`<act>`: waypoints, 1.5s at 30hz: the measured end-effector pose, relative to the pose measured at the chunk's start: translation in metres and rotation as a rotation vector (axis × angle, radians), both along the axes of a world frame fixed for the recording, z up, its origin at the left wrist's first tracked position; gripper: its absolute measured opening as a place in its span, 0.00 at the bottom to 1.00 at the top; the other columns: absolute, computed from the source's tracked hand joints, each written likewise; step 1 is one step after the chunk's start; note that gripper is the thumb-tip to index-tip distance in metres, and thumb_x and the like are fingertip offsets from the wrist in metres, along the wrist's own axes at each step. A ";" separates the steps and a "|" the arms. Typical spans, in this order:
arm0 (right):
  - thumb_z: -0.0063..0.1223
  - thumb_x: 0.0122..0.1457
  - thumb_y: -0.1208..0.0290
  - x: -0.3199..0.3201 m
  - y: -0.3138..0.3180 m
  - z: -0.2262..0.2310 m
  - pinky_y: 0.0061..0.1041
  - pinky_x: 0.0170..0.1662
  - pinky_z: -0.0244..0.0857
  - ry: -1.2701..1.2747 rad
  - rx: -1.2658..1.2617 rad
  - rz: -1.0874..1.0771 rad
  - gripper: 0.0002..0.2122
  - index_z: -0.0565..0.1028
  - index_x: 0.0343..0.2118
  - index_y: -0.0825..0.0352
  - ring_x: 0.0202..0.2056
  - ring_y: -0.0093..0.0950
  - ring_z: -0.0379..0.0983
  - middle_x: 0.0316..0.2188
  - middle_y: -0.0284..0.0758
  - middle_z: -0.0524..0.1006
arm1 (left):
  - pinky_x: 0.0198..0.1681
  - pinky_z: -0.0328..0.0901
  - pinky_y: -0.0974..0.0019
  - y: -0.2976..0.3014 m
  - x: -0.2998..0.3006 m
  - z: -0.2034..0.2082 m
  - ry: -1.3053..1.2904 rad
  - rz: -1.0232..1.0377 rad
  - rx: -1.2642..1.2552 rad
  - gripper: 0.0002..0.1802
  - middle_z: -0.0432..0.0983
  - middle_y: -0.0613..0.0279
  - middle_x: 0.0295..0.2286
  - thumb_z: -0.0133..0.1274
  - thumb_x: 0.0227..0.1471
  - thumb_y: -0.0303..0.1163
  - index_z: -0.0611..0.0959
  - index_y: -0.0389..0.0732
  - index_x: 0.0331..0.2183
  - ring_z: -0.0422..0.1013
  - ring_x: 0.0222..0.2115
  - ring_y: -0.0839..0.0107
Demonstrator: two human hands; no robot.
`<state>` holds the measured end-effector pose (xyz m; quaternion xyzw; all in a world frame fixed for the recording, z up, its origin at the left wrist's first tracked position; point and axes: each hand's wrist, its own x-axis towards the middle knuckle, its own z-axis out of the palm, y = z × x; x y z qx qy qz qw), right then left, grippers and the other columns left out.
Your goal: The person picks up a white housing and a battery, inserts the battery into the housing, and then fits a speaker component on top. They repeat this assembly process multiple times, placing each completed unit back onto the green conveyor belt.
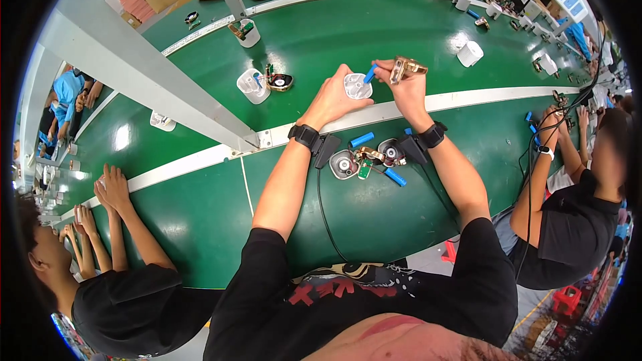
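Note:
My left hand [330,99] is closed around a small white plastic housing [358,87], its open, ribbed inside facing up. My right hand [409,93] pinches a blue cylindrical battery [370,73] whose lower end is at the housing's opening. A gold-coloured part [406,69] also rests in the right hand's fingers. Between my forearms, on the near side of the white rail, lie a round grey motor piece [344,164] and a second one [390,152]. Beside them are a green circuit board [364,170], a blue battery [362,139] and another blue battery [395,177].
A white rail [461,101] runs across the green table [321,33], with a metal post [147,73] at left. Beyond it stand a white housing [253,87] with a wired assembly and another housing [470,54]. Black cables hang at right. Co-workers sit on both sides and opposite.

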<state>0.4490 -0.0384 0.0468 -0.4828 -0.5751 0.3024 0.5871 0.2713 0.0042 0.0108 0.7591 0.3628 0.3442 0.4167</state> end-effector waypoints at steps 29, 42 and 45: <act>0.74 0.39 0.67 -0.007 -0.016 0.019 0.34 0.54 0.65 -0.722 -0.036 0.170 0.35 0.70 0.54 0.65 0.53 0.40 0.69 0.52 0.42 0.72 | 0.34 0.70 0.66 0.002 0.002 0.019 -0.399 0.078 -0.121 0.25 0.79 0.56 0.29 0.70 0.39 0.36 0.77 0.35 0.36 0.75 0.30 0.72; 0.70 0.44 0.67 0.011 -0.016 0.026 0.34 0.49 0.68 -0.870 0.005 0.112 0.27 0.75 0.50 0.63 0.44 0.38 0.76 0.44 0.41 0.78 | 0.34 0.71 0.66 0.006 0.001 0.016 -0.350 0.138 -0.084 0.29 0.78 0.58 0.31 0.71 0.37 0.34 0.76 0.35 0.41 0.75 0.31 0.71; 0.68 0.47 0.68 0.029 -0.021 0.048 0.34 0.47 0.68 -1.028 -0.189 0.227 0.23 0.77 0.48 0.62 0.43 0.37 0.75 0.43 0.41 0.78 | 0.35 0.71 0.65 0.021 -0.014 -0.007 -0.358 0.263 -0.056 0.31 0.78 0.57 0.32 0.71 0.37 0.34 0.75 0.36 0.43 0.74 0.32 0.69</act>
